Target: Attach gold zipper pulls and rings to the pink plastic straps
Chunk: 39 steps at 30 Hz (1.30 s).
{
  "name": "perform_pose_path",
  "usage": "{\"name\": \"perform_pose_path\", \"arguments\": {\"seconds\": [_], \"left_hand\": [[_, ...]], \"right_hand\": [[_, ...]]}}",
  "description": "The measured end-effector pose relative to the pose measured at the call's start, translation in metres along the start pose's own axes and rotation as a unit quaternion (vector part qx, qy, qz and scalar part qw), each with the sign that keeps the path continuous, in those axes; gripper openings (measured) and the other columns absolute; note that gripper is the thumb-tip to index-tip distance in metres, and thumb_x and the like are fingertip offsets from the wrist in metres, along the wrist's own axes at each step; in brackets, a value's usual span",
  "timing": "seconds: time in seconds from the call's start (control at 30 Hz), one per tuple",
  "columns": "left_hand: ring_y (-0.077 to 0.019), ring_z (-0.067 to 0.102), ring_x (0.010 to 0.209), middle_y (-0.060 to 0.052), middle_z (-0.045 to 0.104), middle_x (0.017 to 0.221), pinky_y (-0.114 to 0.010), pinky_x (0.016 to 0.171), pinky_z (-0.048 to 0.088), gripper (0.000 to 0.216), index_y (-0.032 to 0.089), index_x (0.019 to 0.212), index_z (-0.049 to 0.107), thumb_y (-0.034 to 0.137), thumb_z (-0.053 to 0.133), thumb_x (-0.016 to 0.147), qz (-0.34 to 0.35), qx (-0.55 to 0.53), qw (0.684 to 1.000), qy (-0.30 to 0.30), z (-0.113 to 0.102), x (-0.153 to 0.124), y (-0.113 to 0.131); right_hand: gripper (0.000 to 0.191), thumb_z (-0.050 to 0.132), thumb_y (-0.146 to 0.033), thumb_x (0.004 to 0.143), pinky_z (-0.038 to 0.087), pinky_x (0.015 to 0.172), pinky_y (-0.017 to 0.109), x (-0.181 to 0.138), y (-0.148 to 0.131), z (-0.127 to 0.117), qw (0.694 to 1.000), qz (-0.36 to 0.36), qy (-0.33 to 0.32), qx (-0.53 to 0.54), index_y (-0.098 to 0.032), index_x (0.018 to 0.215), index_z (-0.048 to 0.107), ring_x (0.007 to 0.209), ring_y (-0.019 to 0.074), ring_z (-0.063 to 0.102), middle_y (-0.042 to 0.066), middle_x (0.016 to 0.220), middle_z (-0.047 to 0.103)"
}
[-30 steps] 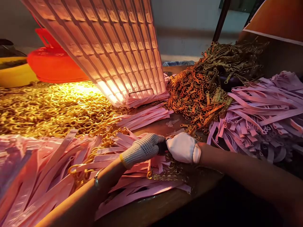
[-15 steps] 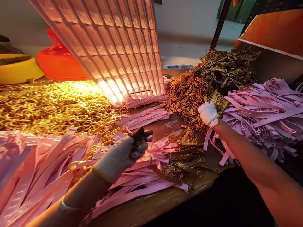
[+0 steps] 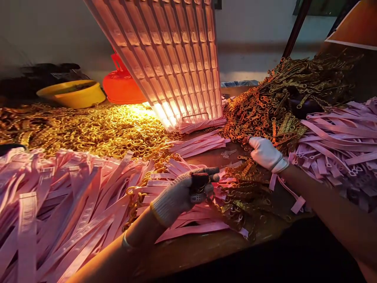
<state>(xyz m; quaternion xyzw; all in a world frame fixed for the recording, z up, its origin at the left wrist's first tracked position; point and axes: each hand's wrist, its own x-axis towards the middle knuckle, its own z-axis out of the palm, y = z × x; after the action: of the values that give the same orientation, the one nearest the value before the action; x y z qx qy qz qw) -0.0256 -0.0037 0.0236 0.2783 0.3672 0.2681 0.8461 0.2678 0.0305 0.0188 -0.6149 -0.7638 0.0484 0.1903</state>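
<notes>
Gloved hands over pink straps and gold-coloured chain pieces

The pink straps in the middle are flat, narrow and straight-edged, fanned in loose layers on the worktop beneath and beside the left hand. Just right of them is a pile of short gold-coloured chain pieces, tangled and dull in the shade, some with ring-shaped ends.

The left hand, in a knitted glove with dots, has its fingers partly curled around something dark; whether it grips a separate item cannot be told. The right hand, in a smooth white glove, has its fingers drawn together at the near edge of a large chain heap, which glows orange low down and darkens toward the top. What, if anything, is pinched there is hidden.

A broad strap heap fills the left foreground, and another strap heap lies at the right, some of its straps ending in small loops. Gold-coloured rings spread behind the left heap, brightly lit near a red dome-shaped object. A slanting ribbed panel stands in front of that object and covers part of it. A yellow bowl sits farther left.
</notes>
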Motion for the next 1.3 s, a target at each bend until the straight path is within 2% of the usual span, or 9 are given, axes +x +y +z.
{"name": "perform_pose_path", "arguments": {"seconds": [0.07,0.17,0.27,0.4,0.53,0.63,0.8,1.07,1.3], "left_hand": [[-0.0092,0.056,0.059,-0.015,0.070,0.107,-0.013,0.037,0.031,0.038,0.013,0.116,0.070,0.014,0.068,0.078,0.017,0.042,0.999,-0.015,0.004,-0.001,0.001],[-0.0083,0.049,0.054,-0.009,0.069,0.081,-0.015,0.043,0.032,0.048,0.014,0.122,0.068,0.017,0.072,0.074,0.047,0.120,0.991,-0.046,0.009,-0.002,0.001],[-0.0069,0.040,0.050,-0.004,0.064,0.070,-0.017,0.044,0.028,0.056,0.015,0.126,0.066,0.025,0.075,0.072,0.091,0.152,0.982,-0.062,0.007,-0.001,-0.006],[-0.0102,0.049,0.059,-0.007,0.067,0.085,-0.018,0.048,0.034,0.069,0.018,0.128,0.063,0.046,0.080,0.067,0.152,0.138,0.976,-0.079,0.004,0.004,-0.016],[-0.0089,0.049,0.058,-0.004,0.063,0.079,-0.016,0.048,0.033,0.044,0.017,0.110,0.066,0.039,0.077,0.073,0.139,0.194,0.971,-0.025,0.008,0.009,-0.014],[-0.0057,0.037,0.047,0.002,0.050,0.059,-0.016,0.043,0.025,0.026,0.015,0.083,0.061,0.039,0.069,0.082,0.150,0.253,0.955,0.028,0.007,0.014,-0.009],[-0.0054,0.034,0.043,0.005,0.041,0.052,-0.016,0.041,0.023,0.039,0.017,0.068,0.046,0.047,0.061,0.089,0.169,0.313,0.934,0.027,0.004,0.011,-0.008],[-0.0075,0.038,0.045,0.005,0.042,0.055,-0.017,0.043,0.030,0.025,0.019,0.076,0.047,0.038,0.062,0.083,0.145,0.171,0.974,0.047,0.013,0.018,-0.014],[-0.0078,0.035,0.040,0.004,0.043,0.050,-0.017,0.035,0.028,0.024,0.019,0.069,0.048,0.037,0.059,0.080,0.152,0.209,0.965,0.035,0.023,0.042,-0.006]], "right_hand": [[0.032,0.048,-0.012,0.082,0.047,0.085,0.029,-0.005,-0.030,0.014,0.976,-0.046,-0.026,0.209,-0.013,0.107,0.067,0.094,0.0203,0.061,0.008,0.099,0.070],[0.020,0.055,-0.023,0.084,0.048,0.076,0.028,-0.016,-0.073,0.028,0.931,-0.030,-0.071,0.358,-0.012,0.097,0.065,0.080,0.0171,0.057,0.005,0.087,0.067],[0.016,0.061,-0.025,0.081,0.047,0.069,0.026,-0.026,-0.098,0.033,0.897,0.002,-0.081,0.435,-0.014,0.092,0.063,0.075,0.0151,0.054,0.004,0.084,0.066],[0.019,0.062,-0.021,0.078,0.048,0.068,0.025,-0.027,-0.108,0.034,0.881,0.053,-0.085,0.462,-0.016,0.096,0.061,0.078,0.0164,0.056,0.002,0.082,0.064],[0.020,0.061,-0.019,0.077,0.049,0.071,0.026,-0.023,-0.107,0.032,0.866,0.061,-0.057,0.493,-0.014,0.096,0.059,0.078,0.0157,0.055,0.002,0.083,0.063],[0.021,0.056,-0.017,0.081,0.049,0.074,0.027,-0.025,-0.107,0.026,0.895,0.023,-0.054,0.442,-0.014,0.101,0.060,0.078,0.0152,0.056,0.002,0.085,0.065],[0.029,0.053,-0.010,0.083,0.047,0.085,0.029,-0.033,-0.116,0.008,0.981,0.024,-0.096,0.169,-0.012,0.111,0.061,0.090,0.0192,0.061,0.009,0.100,0.069],[0.016,0.054,-0.019,0.084,0.045,0.070,0.030,-0.039,-0.138,-0.005,0.992,0.039,-0.106,-0.050,-0.016,0.094,0.065,0.085,0.0254,0.067,0.012,0.091,0.071],[0.015,0.050,-0.016,0.088,0.043,0.065,0.025,-0.024,-0.119,0.007,0.978,0.126,-0.157,0.059,-0.013,0.095,0.063,0.079,0.0202,0.067,0.012,0.087,0.072]]}}
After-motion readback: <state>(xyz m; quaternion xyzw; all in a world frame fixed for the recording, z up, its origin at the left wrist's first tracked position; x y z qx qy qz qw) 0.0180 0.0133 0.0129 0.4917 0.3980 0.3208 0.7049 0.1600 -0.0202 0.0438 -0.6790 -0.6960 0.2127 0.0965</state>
